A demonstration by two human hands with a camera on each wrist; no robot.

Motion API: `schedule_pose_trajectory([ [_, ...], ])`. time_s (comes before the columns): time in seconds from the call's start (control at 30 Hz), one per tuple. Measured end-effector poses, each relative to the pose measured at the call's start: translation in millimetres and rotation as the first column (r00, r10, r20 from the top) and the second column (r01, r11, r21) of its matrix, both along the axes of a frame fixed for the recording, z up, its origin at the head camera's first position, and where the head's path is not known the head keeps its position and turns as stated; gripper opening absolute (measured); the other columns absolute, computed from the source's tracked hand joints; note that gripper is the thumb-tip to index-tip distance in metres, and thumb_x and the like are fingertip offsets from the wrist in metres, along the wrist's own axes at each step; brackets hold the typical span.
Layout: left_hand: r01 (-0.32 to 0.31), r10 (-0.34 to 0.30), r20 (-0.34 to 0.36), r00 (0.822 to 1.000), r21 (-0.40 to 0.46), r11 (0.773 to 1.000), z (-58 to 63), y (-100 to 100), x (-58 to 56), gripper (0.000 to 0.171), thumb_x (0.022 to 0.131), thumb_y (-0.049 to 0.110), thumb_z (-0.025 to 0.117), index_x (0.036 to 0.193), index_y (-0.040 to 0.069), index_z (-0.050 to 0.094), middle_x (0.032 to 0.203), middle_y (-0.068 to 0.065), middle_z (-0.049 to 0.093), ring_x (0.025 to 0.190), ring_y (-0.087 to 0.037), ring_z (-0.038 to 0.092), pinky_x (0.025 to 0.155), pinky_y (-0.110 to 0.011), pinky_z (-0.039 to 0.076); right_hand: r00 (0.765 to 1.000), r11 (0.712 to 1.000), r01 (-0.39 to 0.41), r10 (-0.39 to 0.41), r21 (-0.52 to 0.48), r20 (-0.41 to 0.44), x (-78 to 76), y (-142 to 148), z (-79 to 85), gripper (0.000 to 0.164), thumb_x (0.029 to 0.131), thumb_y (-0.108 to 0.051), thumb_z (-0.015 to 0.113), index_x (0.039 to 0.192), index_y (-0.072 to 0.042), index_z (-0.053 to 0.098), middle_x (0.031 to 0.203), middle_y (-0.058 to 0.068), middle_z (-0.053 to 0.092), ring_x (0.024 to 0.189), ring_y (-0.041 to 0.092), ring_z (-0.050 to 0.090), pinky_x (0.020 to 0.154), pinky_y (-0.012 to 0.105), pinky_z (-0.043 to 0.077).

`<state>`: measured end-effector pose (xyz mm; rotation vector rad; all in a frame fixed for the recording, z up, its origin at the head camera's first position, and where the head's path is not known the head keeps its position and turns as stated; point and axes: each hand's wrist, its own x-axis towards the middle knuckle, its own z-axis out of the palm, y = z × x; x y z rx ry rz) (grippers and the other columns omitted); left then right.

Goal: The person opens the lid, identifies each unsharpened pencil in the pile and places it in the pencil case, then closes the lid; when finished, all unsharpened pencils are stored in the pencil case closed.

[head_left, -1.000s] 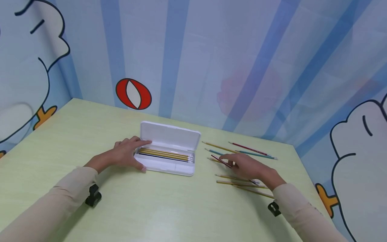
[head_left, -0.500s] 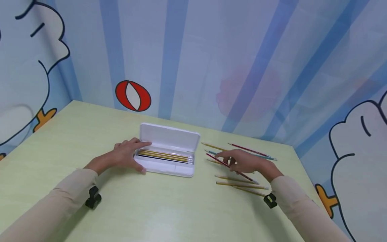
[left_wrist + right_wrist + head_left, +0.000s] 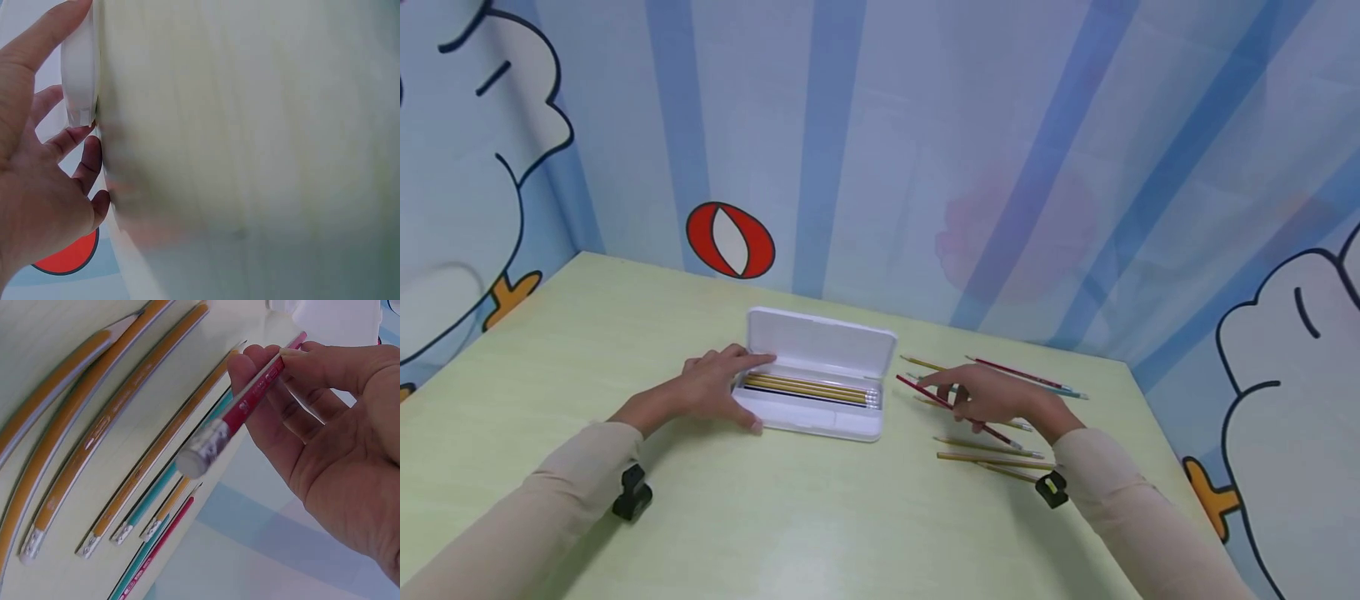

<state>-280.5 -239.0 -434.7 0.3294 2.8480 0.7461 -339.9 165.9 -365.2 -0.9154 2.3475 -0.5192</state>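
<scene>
A white pencil case (image 3: 820,421) stands with its lid (image 3: 823,342) up in the head view. Several yellow pencils (image 3: 805,387) and a dark one lie inside it, eraser ends to the right. My left hand (image 3: 711,387) holds the case's left end, thumb at the front corner and fingers along the end and back. To the right, my right hand (image 3: 988,393) pinches a red pencil (image 3: 253,400) between thumb and fingers. Its eraser end points toward the right wrist camera, and the pencil is raised over the loose ones, its far end near the case's right side.
Loose pencils lie on the pale table (image 3: 820,517) under and around my right hand: several yellow ones (image 3: 115,419), teal ones (image 3: 147,500) and a second red one (image 3: 1018,368). A patterned blue curtain (image 3: 887,167) hangs behind the table.
My right hand has lifted the red pencil and carried it left toward the case. More of the loose pencils' eraser ends now show. The left hand keeps its place on the case.
</scene>
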Motion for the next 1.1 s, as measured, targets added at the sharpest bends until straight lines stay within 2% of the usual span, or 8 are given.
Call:
schedule_pose_trajectory([
  [0.23,-0.004,0.004,-0.008,1.0,-0.002,1.0,-0.4,-1,1.4,0.102,0.067,0.049,0.089,0.152,0.018,0.042,0.145,-0.023,0.043,0.125,-0.042,0.043,0.102,-0.065,0.031,0.999,0.999,-0.022,0.023,-0.028,0.029,1.7,-17,-0.2,0.061,0.091,0.014,0.055,0.146,-0.012,0.051,0.125,0.021,0.06,0.085,0.028,0.069,0.058,0.033,0.056],
  [0.37,-0.007,0.007,-0.008,1.0,0.002,1.0,-0.3,-1,2.4,0.102,0.067,0.049,0.089,0.152,0.017,0.043,0.145,-0.023,0.043,0.125,-0.043,0.043,0.102,-0.065,0.03,0.998,0.997,-0.066,0.067,-0.034,0.009,1.4,-27,-0.7,0.061,0.091,0.016,0.052,0.145,-0.012,0.051,0.124,0.02,0.061,0.092,0.028,0.07,0.059,0.032,0.056],
  [0.5,-0.005,0.005,-0.011,1.0,0.0,1.0,0.3,-1,2.9,0.101,0.067,0.048,0.089,0.152,0.017,0.043,0.146,-0.024,0.043,0.127,-0.044,0.043,0.102,-0.066,0.03,0.995,0.995,-0.096,0.096,-0.034,-0.008,1.2,-39,-1.5,0.064,0.09,0.018,0.05,0.145,-0.015,0.053,0.123,0.018,0.062,0.093,0.027,0.069,0.06,0.033,0.057],
  [0.77,-0.001,0.001,-0.003,1.0,-0.001,1.0,0.3,-1,1.9,0.101,0.068,0.048,0.089,0.152,0.018,0.042,0.147,-0.024,0.042,0.128,-0.044,0.041,0.103,-0.066,0.03,0.994,0.994,-0.108,0.108,-0.021,-0.013,5.2,-69,0.3,0.069,0.09,0.02,0.046,0.146,-0.021,0.052,0.124,0.014,0.061,0.095,0.03,0.064,0.07,0.04,0.057],
  [0.93,-0.002,0.002,-0.002,1.0,-0.002,1.0,1.0,0,0.9,0.101,0.068,0.049,0.089,0.152,0.018,0.042,0.147,-0.023,0.042,0.128,-0.045,0.041,0.102,-0.066,0.03,0.995,0.995,-0.099,0.099,-0.021,0.001,3.8,-85,-0.4,0.065,0.093,0.016,0.05,0.145,-0.022,0.053,0.126,0.012,0.06,0.101,0.028,0.061,0.073,0.04,0.058],
  [1.1,-0.001,0.001,-0.002,1.0,0.002,1.0,0.6,0,-0.7,0.102,0.068,0.049,0.089,0.153,0.018,0.042,0.146,-0.023,0.042,0.129,-0.045,0.04,0.104,-0.066,0.029,0.994,0.994,-0.109,0.11,-0.018,0.008,1.5,-99,0.8,0.059,0.095,0.011,0.054,0.145,-0.019,0.054,0.127,0.011,0.06,0.106,0.026,0.059,0.071,0.036,0.057],
])
